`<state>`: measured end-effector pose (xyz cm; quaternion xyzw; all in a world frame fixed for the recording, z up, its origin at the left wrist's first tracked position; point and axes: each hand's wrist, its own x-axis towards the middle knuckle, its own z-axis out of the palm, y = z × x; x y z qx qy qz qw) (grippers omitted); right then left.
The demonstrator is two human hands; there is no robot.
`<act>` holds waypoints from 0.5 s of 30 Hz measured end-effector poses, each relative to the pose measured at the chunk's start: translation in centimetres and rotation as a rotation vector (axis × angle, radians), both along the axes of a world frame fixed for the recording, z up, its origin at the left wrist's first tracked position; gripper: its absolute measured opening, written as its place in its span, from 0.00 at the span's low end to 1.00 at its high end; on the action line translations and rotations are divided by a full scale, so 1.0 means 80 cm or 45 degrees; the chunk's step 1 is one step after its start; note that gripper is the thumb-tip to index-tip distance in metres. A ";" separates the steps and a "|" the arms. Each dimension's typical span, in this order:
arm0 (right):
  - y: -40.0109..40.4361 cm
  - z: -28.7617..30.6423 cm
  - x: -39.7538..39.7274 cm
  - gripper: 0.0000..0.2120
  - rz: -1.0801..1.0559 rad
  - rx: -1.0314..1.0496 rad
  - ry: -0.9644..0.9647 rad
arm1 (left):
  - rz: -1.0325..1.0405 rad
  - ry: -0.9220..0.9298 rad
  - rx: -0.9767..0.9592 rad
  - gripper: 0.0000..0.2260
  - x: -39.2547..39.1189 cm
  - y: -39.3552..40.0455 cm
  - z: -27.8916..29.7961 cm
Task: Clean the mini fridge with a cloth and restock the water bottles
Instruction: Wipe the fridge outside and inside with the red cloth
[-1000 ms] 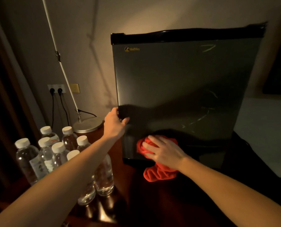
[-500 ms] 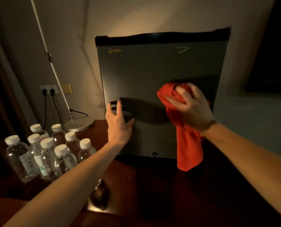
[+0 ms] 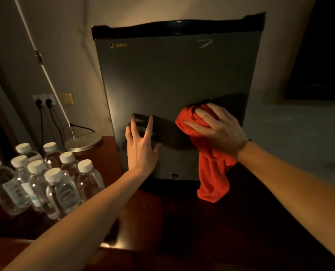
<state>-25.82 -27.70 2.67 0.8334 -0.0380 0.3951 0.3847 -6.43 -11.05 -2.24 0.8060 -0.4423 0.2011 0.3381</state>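
The right hand (image 3: 219, 132) pressed a bunched red cloth (image 3: 211, 163) against the closed grey mini fridge door (image 3: 172, 79), fingers clamped; the left hand (image 3: 141, 145) braced beside it, fingers spread, empty. Wiping seemed underway; clear white-capped water bottles (image 3: 45, 180) waited leftward on the dark wooden table (image 3: 182, 222).

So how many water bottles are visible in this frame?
7 water bottles, clustered on the wooden table left of the mini fridge: two at the back, three in the middle, two in front. Others may be hidden.

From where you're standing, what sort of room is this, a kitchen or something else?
Probably a hotel room, not a kitchen. A small mini fridge stands on a dark wooden table, beside a cluster of identical sealed water bottles waiting to go in, and a floor lamp stands plugged in by the wall.
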 end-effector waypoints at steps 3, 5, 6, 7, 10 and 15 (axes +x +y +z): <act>0.001 -0.020 0.004 0.19 -0.010 0.058 -0.047 | -0.007 -0.073 0.006 0.39 -0.010 -0.004 -0.003; -0.002 -0.057 0.000 0.21 0.014 0.055 0.031 | -0.019 -0.126 0.038 0.38 -0.016 -0.007 -0.005; -0.002 -0.077 -0.007 0.22 0.003 0.033 0.115 | -0.026 -0.144 0.050 0.38 -0.019 -0.008 -0.008; 0.000 -0.094 -0.016 0.24 -0.033 0.005 0.214 | -0.032 -0.157 0.058 0.38 -0.021 -0.008 -0.010; -0.002 -0.128 -0.044 0.21 -0.106 -0.024 0.453 | -0.041 -0.174 0.070 0.38 -0.025 -0.011 -0.020; -0.036 -0.105 -0.063 0.28 -0.118 -0.051 0.373 | -0.060 -0.162 0.121 0.39 -0.029 -0.013 -0.018</act>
